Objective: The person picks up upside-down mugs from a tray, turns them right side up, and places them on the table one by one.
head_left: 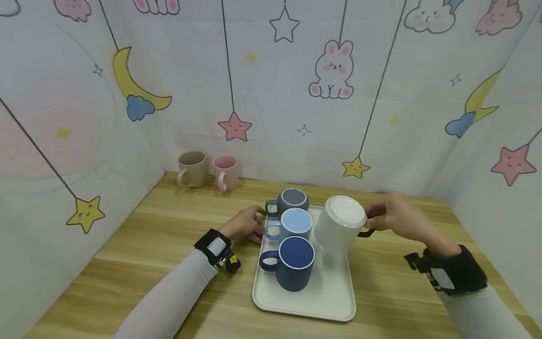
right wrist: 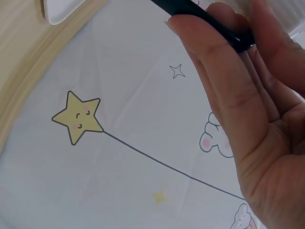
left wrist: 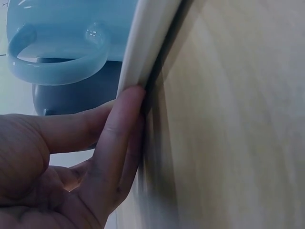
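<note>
My right hand (head_left: 395, 217) grips the black handle (right wrist: 207, 21) of a white mug (head_left: 336, 233), tilted with its base up at the right side of a white tray (head_left: 309, 303). Whether the mug touches the tray is unclear. My left hand (head_left: 247, 223) holds the tray's left rim (left wrist: 143, 52) between thumb and fingers. On the tray, a grey mug (head_left: 293, 199), a light blue mug (head_left: 296, 221) and a dark blue mug (head_left: 295, 263) stand upside down in a row, handles to the left.
A beige mug (head_left: 192, 169) and a pink mug (head_left: 226, 173) stand upright at the back left of the wooden table (head_left: 178, 254). Behind the table hangs a white curtain (head_left: 271, 94) printed with stars and rabbits.
</note>
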Demonstrator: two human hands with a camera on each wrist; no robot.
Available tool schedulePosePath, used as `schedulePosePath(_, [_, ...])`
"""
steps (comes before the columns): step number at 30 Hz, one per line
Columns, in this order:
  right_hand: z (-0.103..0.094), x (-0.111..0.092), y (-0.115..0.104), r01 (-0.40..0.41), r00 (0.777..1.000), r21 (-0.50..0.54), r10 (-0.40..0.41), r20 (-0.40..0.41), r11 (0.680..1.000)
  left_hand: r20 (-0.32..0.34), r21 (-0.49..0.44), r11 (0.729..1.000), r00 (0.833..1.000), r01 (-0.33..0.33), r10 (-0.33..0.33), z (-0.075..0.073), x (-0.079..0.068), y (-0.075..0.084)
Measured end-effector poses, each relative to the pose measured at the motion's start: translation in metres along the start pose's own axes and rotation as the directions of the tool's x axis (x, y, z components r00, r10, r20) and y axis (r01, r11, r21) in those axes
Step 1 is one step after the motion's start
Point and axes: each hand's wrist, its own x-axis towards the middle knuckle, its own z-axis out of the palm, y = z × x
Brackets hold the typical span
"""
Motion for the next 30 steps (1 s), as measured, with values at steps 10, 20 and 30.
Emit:
schedulePosePath(10, [-0.009,0.017,-0.005,-0.040,0.990,0.124,0.056,-0.129,0.991,-0.007,0.022,1.000,1.000,0.007,-0.007,0.001,0.002,0.002])
schedulePosePath(20, [-0.001,0.035,-0.012,-0.044,0.977,0.212,0.087,-0.195,0.976,-0.009,0.033,0.999,1.000,-0.002,0.002,0.000,0.002,0.000])
schedulePosePath(30, [0.007,0.050,-0.016,-0.024,0.971,0.267,0.086,-0.224,0.963,-0.007,0.025,1.000,1.000,0.003,-0.003,0.000,0.001,0.001])
